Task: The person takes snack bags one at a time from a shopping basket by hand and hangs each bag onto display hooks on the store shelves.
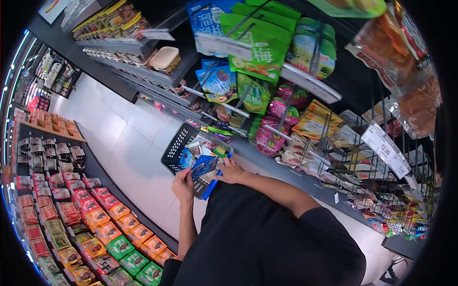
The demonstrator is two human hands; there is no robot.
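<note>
A dark basket (177,147) with a blue handle part (210,190) holds several snack packets, in front of the body. My left hand (182,185) is closed on the near left edge of a blue packet (205,166) over the basket. Toward the right side of the basket, my right hand (230,171) has its fingers bent beside the blue packet and the basket's rim; what its fingertips hold, if anything, is too small to make out. A light-coloured packet (210,177) lies partly under the blue one.
Hanging green bags (260,47) and price tags (385,148) fill the rack at the upper right. A low shelf of colourful packets (119,246) runs along the left. Tiled floor (125,143) lies between them.
</note>
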